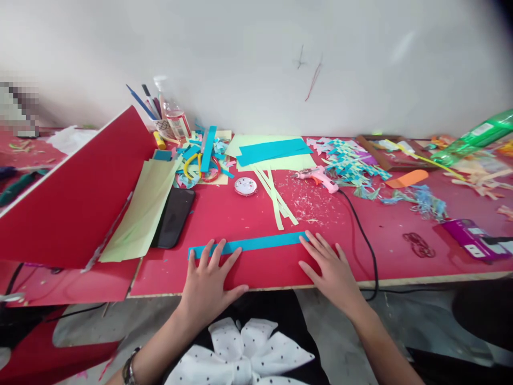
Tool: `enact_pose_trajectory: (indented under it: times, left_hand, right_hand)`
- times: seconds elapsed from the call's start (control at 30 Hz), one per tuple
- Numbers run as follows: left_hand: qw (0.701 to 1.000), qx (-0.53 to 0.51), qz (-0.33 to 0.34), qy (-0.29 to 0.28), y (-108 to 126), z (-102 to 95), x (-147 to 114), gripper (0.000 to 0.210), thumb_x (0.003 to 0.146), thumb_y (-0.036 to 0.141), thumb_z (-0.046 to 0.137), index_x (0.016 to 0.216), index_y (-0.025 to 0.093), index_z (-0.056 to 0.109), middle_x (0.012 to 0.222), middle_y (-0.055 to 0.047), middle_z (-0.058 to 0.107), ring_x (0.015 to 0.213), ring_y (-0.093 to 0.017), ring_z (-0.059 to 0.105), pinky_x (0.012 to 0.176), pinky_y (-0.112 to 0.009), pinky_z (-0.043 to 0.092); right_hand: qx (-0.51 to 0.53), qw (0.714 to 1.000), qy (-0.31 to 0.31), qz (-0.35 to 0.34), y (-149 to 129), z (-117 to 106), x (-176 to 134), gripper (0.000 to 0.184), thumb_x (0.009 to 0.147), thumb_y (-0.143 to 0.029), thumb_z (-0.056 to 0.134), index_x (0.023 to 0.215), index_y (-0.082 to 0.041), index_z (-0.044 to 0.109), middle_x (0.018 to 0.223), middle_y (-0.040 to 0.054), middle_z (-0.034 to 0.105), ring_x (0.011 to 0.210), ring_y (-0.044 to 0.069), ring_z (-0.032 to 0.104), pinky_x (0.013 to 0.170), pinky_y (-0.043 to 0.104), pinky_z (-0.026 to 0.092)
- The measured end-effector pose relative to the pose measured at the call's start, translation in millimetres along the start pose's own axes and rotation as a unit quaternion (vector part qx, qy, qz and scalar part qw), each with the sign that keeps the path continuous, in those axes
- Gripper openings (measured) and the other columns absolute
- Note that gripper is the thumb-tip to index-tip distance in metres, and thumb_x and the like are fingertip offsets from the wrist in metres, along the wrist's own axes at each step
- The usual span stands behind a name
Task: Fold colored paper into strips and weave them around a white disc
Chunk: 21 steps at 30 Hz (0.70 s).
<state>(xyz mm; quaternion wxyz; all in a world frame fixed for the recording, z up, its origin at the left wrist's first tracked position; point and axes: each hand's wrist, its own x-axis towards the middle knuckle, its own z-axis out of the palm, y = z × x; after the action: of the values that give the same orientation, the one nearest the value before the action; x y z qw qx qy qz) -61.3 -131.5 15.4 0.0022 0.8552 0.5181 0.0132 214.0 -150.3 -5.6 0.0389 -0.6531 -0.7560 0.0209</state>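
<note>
A long blue paper strip (268, 243) lies flat on the red table top (256, 270), close to its front edge. Over the left end of the strip, my left hand (210, 275) rests with fingers spread, the fingertips touching the paper. My right hand (331, 267) is also spread, its fingertips at the strip's right end. Just behind the strip are several narrow pale yellow strips (276, 199), some crossing one another. A pink glue gun (318, 176) lies beyond my right hand, its black cord running down to the table edge.
A black phone (175, 218) partly under yellow paper (140, 208) and a red upright board (88, 198) stand left. Scissors (202, 167) lie among scraps; blue sheets (272, 151) behind. Right: woven strips (348, 160), purple power strip (475, 239), green bottle (475, 138).
</note>
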Motion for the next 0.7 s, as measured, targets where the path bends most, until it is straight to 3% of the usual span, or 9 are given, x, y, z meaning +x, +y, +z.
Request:
enact_pose_trajectory:
  times: [0.1,0.17,0.3,0.5,0.6,0.7]
  left_hand:
    - [0.999,0.016,-0.012,0.029,-0.3,-0.8,9.6,0.051,0.078,0.053,0.039,0.122,0.028,0.042,0.120,-0.011,0.047,0.110,-0.031,0.039,0.092,-0.054,0.023]
    - [0.999,0.020,-0.011,0.042,-5.0,-1.1,20.6,0.039,0.081,0.044,0.040,0.115,0.025,0.048,0.106,-0.008,0.054,0.099,-0.026,0.048,0.090,-0.048,0.028]
    - [0.995,0.015,0.096,0.022,-21.3,-0.7,43.1,0.023,0.083,0.031,0.044,0.101,0.021,0.054,0.087,-0.004,0.057,0.081,-0.019,0.053,0.071,-0.031,0.039]
    - [0.963,0.092,0.241,0.079,-36.2,0.6,55.0,0.021,0.086,0.019,0.037,0.098,0.014,0.054,0.079,-0.005,0.059,0.071,-0.016,0.054,0.068,-0.030,0.037]
    - [0.958,0.090,0.243,0.120,-34.7,-8.4,56.7,0.021,0.086,0.017,0.035,0.094,0.016,0.055,0.082,-0.003,0.061,0.073,-0.015,0.055,0.082,-0.034,0.033]
    - [0.961,0.053,0.215,0.168,-26.6,-24.4,59.9,0.021,0.086,0.026,0.038,0.098,0.017,0.053,0.088,-0.003,0.061,0.078,-0.015,0.055,0.090,-0.038,0.028]
  right_hand:
    - [-0.032,0.995,0.075,0.064,-13.4,3.8,4.4,0.047,0.083,-0.040,0.033,0.125,-0.019,0.038,0.132,0.0088,0.036,0.118,0.027,0.035,0.095,0.053,0.019]
    - [-0.033,0.991,0.117,0.062,-27.1,4.4,12.9,0.043,0.083,-0.036,0.036,0.122,-0.018,0.043,0.131,0.0104,0.039,0.115,0.028,0.038,0.095,0.053,0.018]
    - [0.047,0.991,0.101,-0.078,-57.2,1.4,38.0,0.040,0.082,-0.033,0.043,0.121,-0.025,0.042,0.124,0.0056,0.046,0.112,0.022,0.041,0.097,0.044,0.022]
    - [0.037,0.970,0.124,-0.205,-72.8,2.0,70.7,0.020,0.083,-0.017,0.041,0.096,-0.022,0.057,0.090,0.0025,0.061,0.085,0.015,0.054,0.099,0.044,0.016]
    - [0.020,0.962,0.142,-0.231,-69.9,-1.8,79.4,0.023,0.084,-0.013,0.037,0.082,-0.019,0.058,0.071,0.0006,0.060,0.069,0.012,0.054,0.097,0.041,0.020]
    - [0.068,0.954,0.139,-0.256,-70.2,-16.5,84.7,0.021,0.085,-0.017,0.036,0.078,-0.018,0.056,0.066,-0.0005,0.059,0.064,0.011,0.052,0.090,0.033,0.028]
